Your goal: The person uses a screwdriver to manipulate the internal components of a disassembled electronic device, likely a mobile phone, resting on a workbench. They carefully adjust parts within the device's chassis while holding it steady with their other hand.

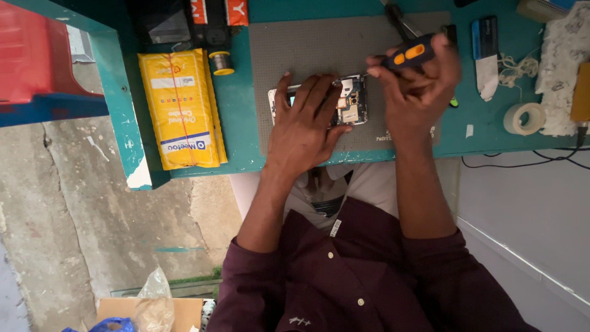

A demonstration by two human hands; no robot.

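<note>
The opened phone (344, 106) lies flat on the grey mat (319, 49) near the front of the desk (239, 110), its back cover off so that the circuit board and small metal parts face up. It lies crosswise, which keeps the exposed right end in the open for the tool.

The left hand (304, 126) lies spread over the left part of the phone, fingers flat and pressing down, apparently to stop it from sliding; this grip is open and closes around nothing. The right hand (418, 83) is closed around a screwdriver (409, 55) with a black and orange handle, held at a slant so that its thin shaft points down-left toward the upper right corner of the phone. Whether the tip touches a screw I cannot tell.

The mat reaches almost to the desk's front edge, so the phone sits just short of the drop toward the person's lap. Bare mat lies behind the phone, giving the tool room to swing. To the left, off the mat, lie a yellow packet (181, 107) and a spool of solder wire (221, 63). To the right, well apart, are a roll of tape (523, 118), a white cloth (562, 67) and a blue and white card (485, 52), with black cables (528, 161) trailing along the edge.
</note>
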